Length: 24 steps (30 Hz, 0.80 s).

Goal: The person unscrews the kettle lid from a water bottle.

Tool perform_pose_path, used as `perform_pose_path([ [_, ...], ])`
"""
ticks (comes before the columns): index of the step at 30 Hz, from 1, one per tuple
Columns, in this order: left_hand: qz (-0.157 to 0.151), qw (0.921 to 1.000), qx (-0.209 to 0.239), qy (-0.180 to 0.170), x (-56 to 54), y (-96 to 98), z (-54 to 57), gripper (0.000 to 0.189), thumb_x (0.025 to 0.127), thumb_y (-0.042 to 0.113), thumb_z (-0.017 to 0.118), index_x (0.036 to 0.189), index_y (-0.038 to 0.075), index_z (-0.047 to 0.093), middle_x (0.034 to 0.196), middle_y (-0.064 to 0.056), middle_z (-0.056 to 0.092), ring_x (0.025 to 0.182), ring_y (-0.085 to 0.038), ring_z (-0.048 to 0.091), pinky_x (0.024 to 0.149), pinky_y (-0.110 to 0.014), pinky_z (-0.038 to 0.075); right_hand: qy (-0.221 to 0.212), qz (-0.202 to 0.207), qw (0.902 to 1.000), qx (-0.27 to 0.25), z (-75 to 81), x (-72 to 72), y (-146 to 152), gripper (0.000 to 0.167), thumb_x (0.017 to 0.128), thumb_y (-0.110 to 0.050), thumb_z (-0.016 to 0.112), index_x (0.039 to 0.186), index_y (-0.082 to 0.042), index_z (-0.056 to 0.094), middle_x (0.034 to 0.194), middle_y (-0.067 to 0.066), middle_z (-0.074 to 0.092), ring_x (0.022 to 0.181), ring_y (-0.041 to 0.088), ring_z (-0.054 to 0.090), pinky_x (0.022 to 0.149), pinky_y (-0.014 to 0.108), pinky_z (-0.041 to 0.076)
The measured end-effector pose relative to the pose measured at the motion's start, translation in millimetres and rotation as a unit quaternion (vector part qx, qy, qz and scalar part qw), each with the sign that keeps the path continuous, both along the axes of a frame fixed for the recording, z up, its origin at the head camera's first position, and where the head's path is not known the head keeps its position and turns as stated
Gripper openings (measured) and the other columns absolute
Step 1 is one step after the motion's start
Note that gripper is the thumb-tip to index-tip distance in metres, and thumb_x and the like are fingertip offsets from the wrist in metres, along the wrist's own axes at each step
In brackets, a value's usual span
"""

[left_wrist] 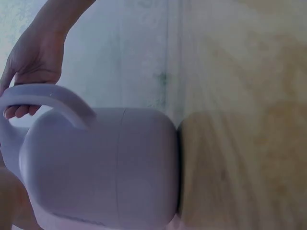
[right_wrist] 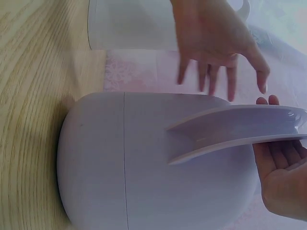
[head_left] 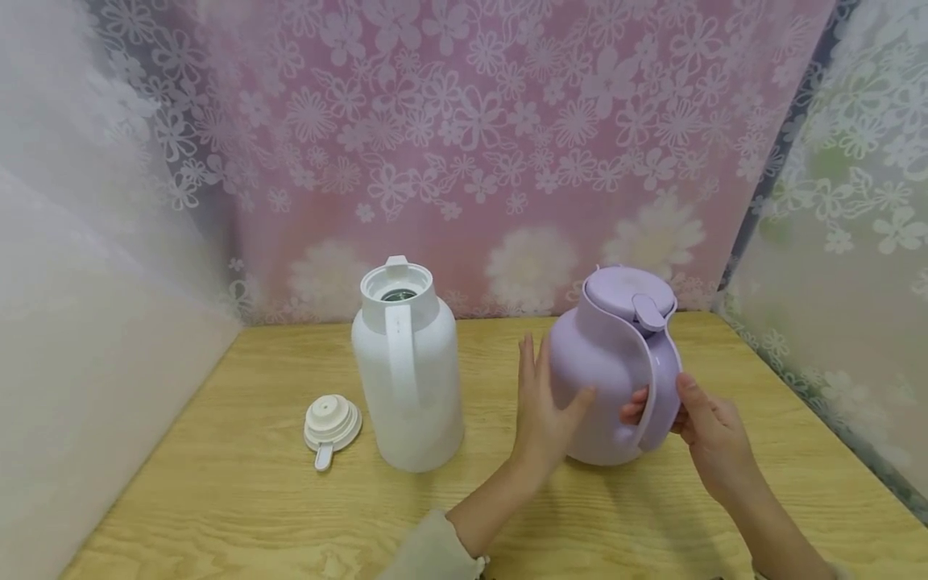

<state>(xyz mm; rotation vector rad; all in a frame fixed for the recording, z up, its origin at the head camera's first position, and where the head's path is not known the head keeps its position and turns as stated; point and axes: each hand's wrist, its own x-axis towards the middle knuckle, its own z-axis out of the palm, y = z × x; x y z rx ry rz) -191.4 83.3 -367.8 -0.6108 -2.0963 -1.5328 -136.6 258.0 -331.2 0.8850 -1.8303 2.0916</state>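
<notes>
Fingers (head_left: 634,408) of right hand (head_left: 716,439) curl round lilac handle (head_left: 663,392).

Lilac jug (head_left: 598,350) | looped handle (head_left: 663,395) | lid (head_left: 623,290) on | upright | wooden table (head_left: 217,491), right side

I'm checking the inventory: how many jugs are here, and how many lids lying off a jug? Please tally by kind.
Jugs: 2 (purple jug, white jug)
Detached lids: 1 (off-white lid)
Total: 3
</notes>
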Motion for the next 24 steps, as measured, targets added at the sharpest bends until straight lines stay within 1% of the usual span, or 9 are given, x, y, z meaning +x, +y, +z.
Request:
perform_pose_path([
  [2, 0.015, 0.9972, -0.035, 0.064, -6.4, -2.3, 8.8, 0.073, 0.086, 0.049, 0.054, 0.144, 0.013, 0.030, 0.150, -0.012, 0.014, 0.136, -0.030, 0.011, 0.102, -0.053, 0.022, 0.001, -0.012, 0.9999, 0.006, -0.9, 0.4, -0.4, 0.051, 0.102, -0.008, 0.016, 0.098, 0.008, 0.065, 0.088, 0.013, 0.068, 0.086, 0.020, 0.065, 0.075, 0.026, 0.049],
  [5, 0.029, 0.9841, -0.082, 0.155, -16.6, -2.8, 24.1, 0.072, 0.085, 0.046, 0.055, 0.142, 0.008, 0.034, 0.150, -0.012, 0.017, 0.136, -0.027, 0.012, 0.106, -0.046, 0.018, 0.002, -0.019, 0.9998, 0.006, -2.6, 0.3, -0.5, 0.051, 0.102, -0.008, 0.016, 0.098, 0.008, 0.065, 0.088, 0.013, 0.068, 0.086, 0.020, 0.065, 0.075, 0.025, 0.049],
  [9, -0.006, 0.9713, -0.126, 0.201, -27.5, -1.2, 49.7, 0.068, 0.084, 0.039, 0.060, 0.141, 0.011, 0.037, 0.150, -0.008, 0.017, 0.137, -0.023, 0.010, 0.108, -0.039, 0.011, 0.001, -0.008, 1.0000, 0.002, -2.0, 0.0, -0.4, 0.051, 0.102, -0.008, 0.017, 0.098, 0.009, 0.064, 0.089, 0.013, 0.068, 0.087, 0.020, 0.065, 0.074, 0.025, 0.049],
  [12, -0.023, 0.9580, -0.189, 0.214, -33.9, 0.9, 69.5, 0.062, 0.086, 0.039, 0.060, 0.139, 0.015, 0.041, 0.150, -0.006, 0.020, 0.137, -0.017, 0.005, 0.108, -0.036, 0.006, 0.002, -0.006, 1.0000, 0.005, -0.8, 0.1, -0.2, 0.050, 0.102, -0.008, 0.017, 0.098, 0.009, 0.064, 0.089, 0.013, 0.068, 0.087, 0.020, 0.065, 0.074, 0.025, 0.050],
  [14, -0.023, 0.9441, -0.240, 0.224, -37.6, 3.1, 80.9, 0.059, 0.087, 0.043, 0.058, 0.139, 0.018, 0.043, 0.149, -0.004, 0.023, 0.136, -0.013, 0.002, 0.108, -0.034, 0.003, 0.002, -0.007, 1.0000, 0.007, -0.8, -0.2, 0.2, 0.051, 0.102, -0.008, 0.017, 0.098, 0.009, 0.064, 0.089, 0.012, 0.068, 0.087, 0.020, 0.065, 0.074, 0.025, 0.050],
  [17, -0.022, 0.9197, -0.327, 0.217, -41.8, 8.1, 95.0, 0.059, 0.089, 0.050, 0.051, 0.140, 0.023, 0.040, 0.149, -0.001, 0.023, 0.135, -0.009, -0.003, 0.107, -0.030, -0.002, 0.001, -0.011, 0.9999, 0.011, -0.9, -0.2, 0.5, 0.051, 0.102, -0.008, 0.017, 0.098, 0.009, 0.064, 0.090, 0.012, 0.068, 0.088, 0.020, 0.065, 0.075, 0.025, 0.049],
  [21, -0.041, 0.8904, -0.407, 0.200, -48.0, 16.6, 107.0, 0.059, 0.090, 0.056, 0.043, 0.142, 0.028, 0.036, 0.148, 0.006, 0.024, 0.134, -0.006, -0.004, 0.105, -0.025, -0.009, 0.000, -0.009, 0.9999, 0.009, -1.5, -0.2, 0.8, 0.051, 0.102, -0.008, 0.016, 0.100, 0.008, 0.064, 0.090, 0.012, 0.068, 0.088, 0.020, 0.065, 0.075, 0.025, 0.049],
  [23, -0.051, 0.8796, -0.431, 0.194, -50.9, 20.2, 109.5, 0.057, 0.091, 0.057, 0.041, 0.141, 0.030, 0.036, 0.147, 0.009, 0.026, 0.134, -0.004, -0.002, 0.104, -0.023, -0.011, -0.001, -0.007, 0.9999, 0.008, -2.1, -0.1, 0.9, 0.051, 0.102, -0.008, 0.016, 0.100, 0.007, 0.064, 0.091, 0.011, 0.068, 0.088, 0.020, 0.065, 0.075, 0.025, 0.049],
  [24, -0.056, 0.8768, -0.437, 0.192, -52.4, 21.6, 110.0, 0.056, 0.091, 0.056, 0.040, 0.141, 0.030, 0.037, 0.146, 0.011, 0.028, 0.134, -0.003, 0.001, 0.103, -0.022, -0.011, -0.003, -0.006, 1.0000, 0.007, -2.5, 0.1, 0.9, 0.051, 0.102, -0.008, 0.016, 0.101, 0.007, 0.064, 0.091, 0.011, 0.068, 0.088, 0.020, 0.064, 0.075, 0.025, 0.049],
])
